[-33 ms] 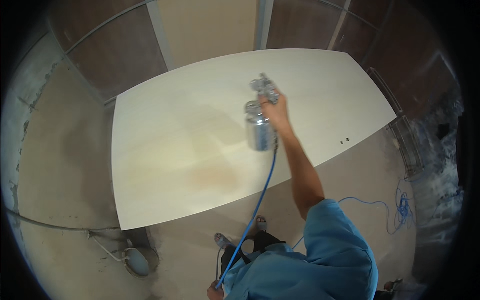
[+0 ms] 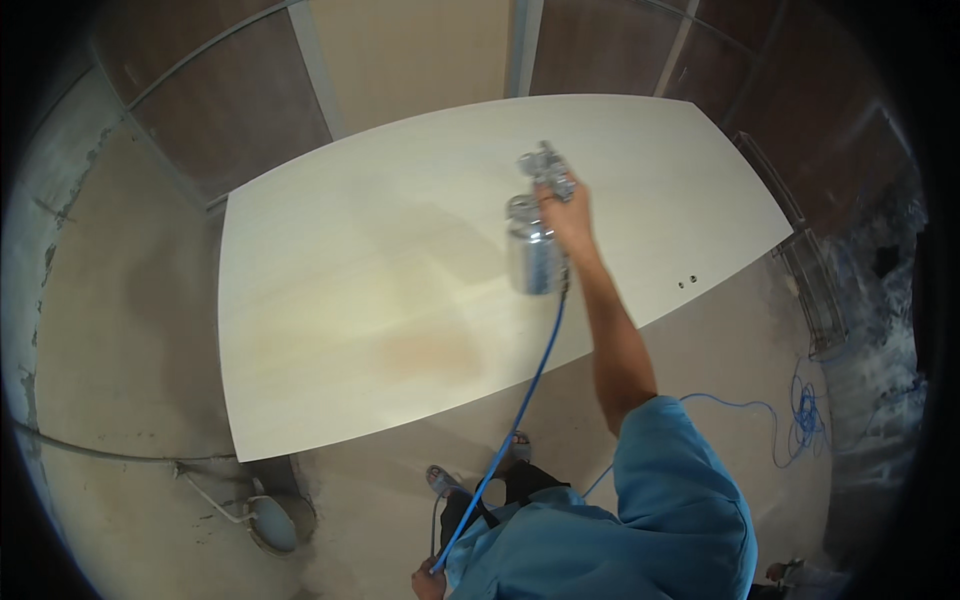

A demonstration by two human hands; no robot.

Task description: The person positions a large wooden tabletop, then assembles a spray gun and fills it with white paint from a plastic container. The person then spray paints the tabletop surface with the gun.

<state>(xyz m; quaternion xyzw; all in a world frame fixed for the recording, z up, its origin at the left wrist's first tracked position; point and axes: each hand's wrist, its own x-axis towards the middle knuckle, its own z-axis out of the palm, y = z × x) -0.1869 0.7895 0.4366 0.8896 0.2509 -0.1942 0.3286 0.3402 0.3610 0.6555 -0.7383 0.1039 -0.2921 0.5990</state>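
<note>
My right hand (image 2: pixel 570 218) is closed round the handle of a metal spray gun (image 2: pixel 547 172), held out over a large white door panel (image 2: pixel 330 250). Under the gun hangs its silvery paint cup (image 2: pixel 531 255), slightly blurred. A blue air hose (image 2: pixel 500 455) runs from the gun's handle down across my body. Low at the picture's bottom edge, my left hand (image 2: pixel 429 578) grips that hose. The panel lies broad side up, with two small dark holes (image 2: pixel 688 282) near its right front edge. A faint orange-brown patch (image 2: pixel 435 352) shows on its surface.
Behind the panel stand brown wall boards (image 2: pixel 240 100). More blue hose (image 2: pixel 806 415) lies coiled on the floor at right, by a wire-like rack (image 2: pixel 815 295). At lower left is a round pan-like object (image 2: pixel 272 525) beside a dark pipe (image 2: pixel 110 455).
My right hand and the spray gun have shifted a little to the right over the panel, and the hose's upper end has swung with them. My left hand stays almost in place.
</note>
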